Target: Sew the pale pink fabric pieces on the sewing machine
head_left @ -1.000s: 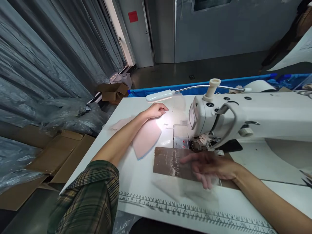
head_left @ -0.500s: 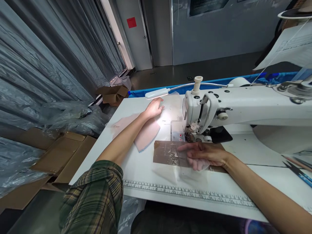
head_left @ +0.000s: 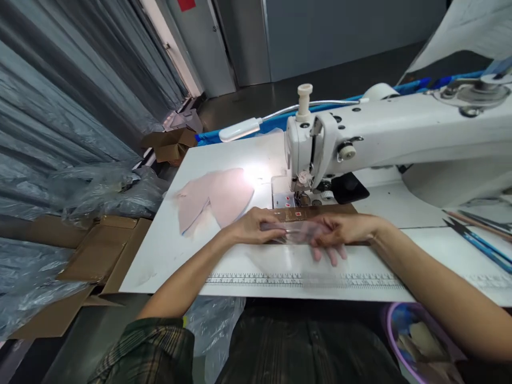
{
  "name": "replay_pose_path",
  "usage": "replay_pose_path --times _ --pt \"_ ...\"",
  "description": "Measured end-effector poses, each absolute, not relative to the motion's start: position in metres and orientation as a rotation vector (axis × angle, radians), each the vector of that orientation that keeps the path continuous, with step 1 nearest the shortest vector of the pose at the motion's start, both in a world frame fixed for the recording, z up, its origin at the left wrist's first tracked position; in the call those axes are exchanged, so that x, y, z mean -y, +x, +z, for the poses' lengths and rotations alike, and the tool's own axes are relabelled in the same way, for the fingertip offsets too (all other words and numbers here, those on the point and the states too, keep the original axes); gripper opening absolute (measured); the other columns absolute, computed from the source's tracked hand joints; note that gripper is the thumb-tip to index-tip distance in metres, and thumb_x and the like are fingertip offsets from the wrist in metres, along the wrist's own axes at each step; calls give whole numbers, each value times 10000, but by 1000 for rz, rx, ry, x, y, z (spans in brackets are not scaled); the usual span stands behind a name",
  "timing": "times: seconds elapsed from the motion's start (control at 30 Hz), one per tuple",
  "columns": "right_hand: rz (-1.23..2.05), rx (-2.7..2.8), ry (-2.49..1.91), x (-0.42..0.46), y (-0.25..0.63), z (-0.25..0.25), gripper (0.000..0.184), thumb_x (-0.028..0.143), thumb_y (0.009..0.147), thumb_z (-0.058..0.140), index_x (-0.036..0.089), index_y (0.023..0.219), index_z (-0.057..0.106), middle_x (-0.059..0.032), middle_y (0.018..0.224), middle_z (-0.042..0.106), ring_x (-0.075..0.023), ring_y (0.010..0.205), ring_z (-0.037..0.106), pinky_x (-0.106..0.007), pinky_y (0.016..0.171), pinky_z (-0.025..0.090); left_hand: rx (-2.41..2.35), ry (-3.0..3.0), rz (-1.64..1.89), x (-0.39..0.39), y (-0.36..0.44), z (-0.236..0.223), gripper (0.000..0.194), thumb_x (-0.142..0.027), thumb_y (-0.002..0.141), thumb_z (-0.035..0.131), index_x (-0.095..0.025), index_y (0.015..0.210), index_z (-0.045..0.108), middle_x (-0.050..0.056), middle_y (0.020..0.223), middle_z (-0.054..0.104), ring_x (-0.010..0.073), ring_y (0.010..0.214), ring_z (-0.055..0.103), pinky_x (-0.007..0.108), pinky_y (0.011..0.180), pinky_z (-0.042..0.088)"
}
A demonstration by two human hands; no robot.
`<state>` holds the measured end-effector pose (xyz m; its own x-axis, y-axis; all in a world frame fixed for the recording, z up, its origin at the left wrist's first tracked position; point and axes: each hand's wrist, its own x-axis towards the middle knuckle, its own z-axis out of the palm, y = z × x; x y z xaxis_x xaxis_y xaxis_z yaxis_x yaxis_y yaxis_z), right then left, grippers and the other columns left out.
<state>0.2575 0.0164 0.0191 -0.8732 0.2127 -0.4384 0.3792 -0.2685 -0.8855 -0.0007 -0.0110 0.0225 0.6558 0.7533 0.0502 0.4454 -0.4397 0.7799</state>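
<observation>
My left hand pinches the near edge of a sheer, see-through fabric piece, thumb toward me. At the fabric's other end my right hand holds it between thumb and forefinger, its lower fingers spread below and slightly blurred. Under both hands lies a brown strip on the white table, just in front of the sewing machine's needle area. The sewing machine stands right behind my right hand. Left of my hands, a pale pink fabric piece with bluish edges lies flat.
A white lamp on a bendy stem lights the table's back. Blue-handled scissors lie at the right. A printed ruler runs along the front edge. A purple-rimmed bin sits below. Cardboard boxes and plastic are at the left.
My left hand has come back from under the lamp to the sheer fabric and taken hold of it. My right hand has closed on it too. The view has tilted down.
</observation>
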Motion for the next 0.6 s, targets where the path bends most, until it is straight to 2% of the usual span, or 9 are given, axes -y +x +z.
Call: replay_pose_path --times 0.07,0.17,0.23,0.33,0.4,0.5,0.6 --pt "-2283 -1878 915 -22 264 21 484 424 812 720 128 1142 526 -77 866 718 -124 568 664 -146 408 470 -1071 1915 590 7 -6 20 278 -415 844 657 -148 766 673 24 704 646 130 648 582 246 623 482" --pt "-2285 -1944 1130 -27 267 24 475 406 776 761 135 1106 551 -77 898 713 -107 579 647 -145 421 470 -1184 1714 746 3 -6 17 300 -418 743 766 -152 775 629 8 755 633 121 683 581 221 617 476" --pt "-2291 -1983 1223 -28 266 25 437 397 764 772 140 1059 577 -65 884 705 -89 553 619 -139 397 430 -1208 1586 834 3 -3 16 341 -413 686 813 -159 794 614 -7 738 618 108 650 566 213 591 477" --pt "-2292 -2015 1289 -27 261 23 442 410 747 787 150 1044 589 -42 840 698 -58 479 550 -142 365 371 -1215 1413 886 4 3 14 377 -450 667 820 -165 807 617 -27 651 589 95 557 536 215 531 474" --pt "-2303 -2048 1312 -26 258 21 450 462 758 770 156 1039 594 -36 820 697 -59 468 542 -148 368 378 -1233 1344 936 5 7 13 378 -476 679 804 -162 796 630 -24 636 591 94 529 536 219 513 474" --pt "-2338 -2136 1406 -26 255 18 461 564 772 721 136 909 616 -43 748 680 -80 467 557 -160 352 387 -1290 1269 1072 5 10 11 353 -470 699 793 -158 784 652 -27 649 599 75 504 524 206 494 457" --pt "-2386 -2133 1659 -28 253 16 493 580 704 771 120 729 596 -53 675 653 -77 439 533 -161 314 356 -1275 1139 1208 5 11 8 355 -442 660 830 -152 774 660 -27 676 624 74 549 563 206 565 492"
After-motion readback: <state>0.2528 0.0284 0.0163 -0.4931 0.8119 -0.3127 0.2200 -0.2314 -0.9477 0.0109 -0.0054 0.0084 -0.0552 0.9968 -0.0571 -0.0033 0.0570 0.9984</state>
